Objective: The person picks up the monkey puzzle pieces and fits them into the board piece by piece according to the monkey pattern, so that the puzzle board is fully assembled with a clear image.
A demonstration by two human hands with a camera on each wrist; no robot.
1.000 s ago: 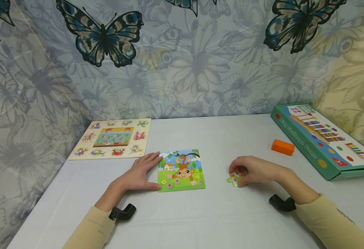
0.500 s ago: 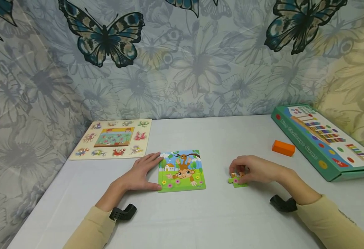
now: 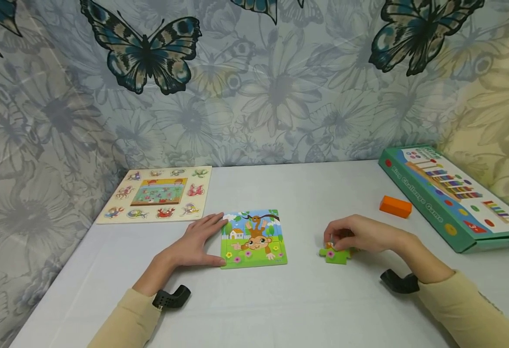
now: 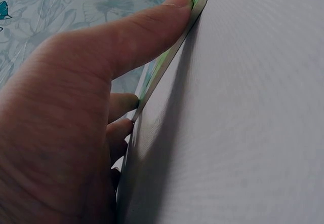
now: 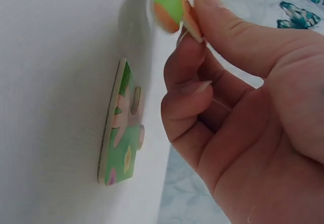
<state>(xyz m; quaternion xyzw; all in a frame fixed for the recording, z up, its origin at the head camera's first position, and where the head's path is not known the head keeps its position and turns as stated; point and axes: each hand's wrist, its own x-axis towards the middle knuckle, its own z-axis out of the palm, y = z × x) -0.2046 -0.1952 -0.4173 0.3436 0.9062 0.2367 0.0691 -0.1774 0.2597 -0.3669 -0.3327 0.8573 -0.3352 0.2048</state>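
On the white table lies a square monkey jigsaw puzzle (image 3: 254, 239). My left hand (image 3: 193, 244) rests along its left side, with fingertips at the upper left corner and thumb on the lower left corner. In the left wrist view the thumb (image 4: 147, 34) presses the puzzle's edge. Right of the puzzle, my right hand (image 3: 358, 234) pinches a green and orange jigsaw piece (image 5: 174, 3) between thumb and fingers. Another jigsaw piece (image 5: 121, 133), green with a monkey's hand on it, lies flat on the table below that hand; the head view mostly hides it.
A sea-animal board (image 3: 158, 193) lies at the back left. At the right stand an orange block (image 3: 395, 206) and a green game box (image 3: 454, 198). A butterfly-patterned cloth (image 3: 258, 96) hangs behind the table.
My right hand has shifted slightly to the right, and the green piece in its fingers has turned, showing more of its face. The left hand and the puzzle have stayed put.
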